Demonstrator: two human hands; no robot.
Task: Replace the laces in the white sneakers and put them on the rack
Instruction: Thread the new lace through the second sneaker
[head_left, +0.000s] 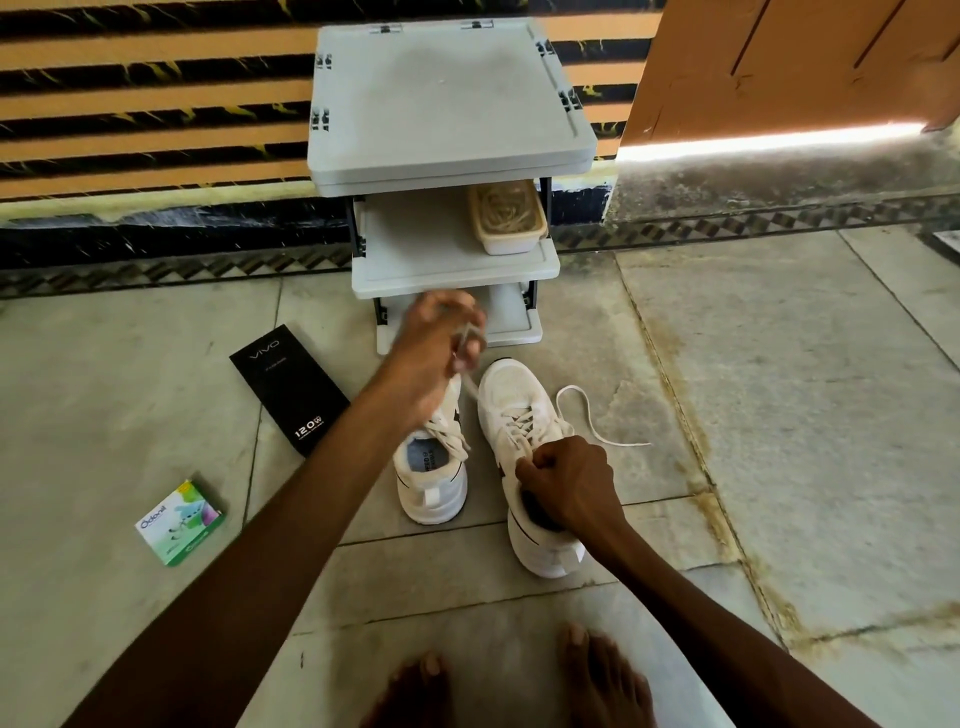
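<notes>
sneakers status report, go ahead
Left hand pinching a lace, pulled up. Right hand gripping one sneaker at its collar. Other sneaker beside it, both laced, on the floor. Rack ahead, tub on middle shelf.

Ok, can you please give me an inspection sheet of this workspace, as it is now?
Surface: tiled floor, stained on the right.
Job's things: left sneaker and right sneaker stand on the floor before the grey rack; a loose lace end lies on the floor; a tub of what look like laces sits on the middle shelf.
Clutter: black box, green box.
Hands: left hand pinches a lace, blurred; right hand grips the right sneaker's opening.
Cables: nothing seen.
Surroundings: striped wall, door, bare feet.
</notes>
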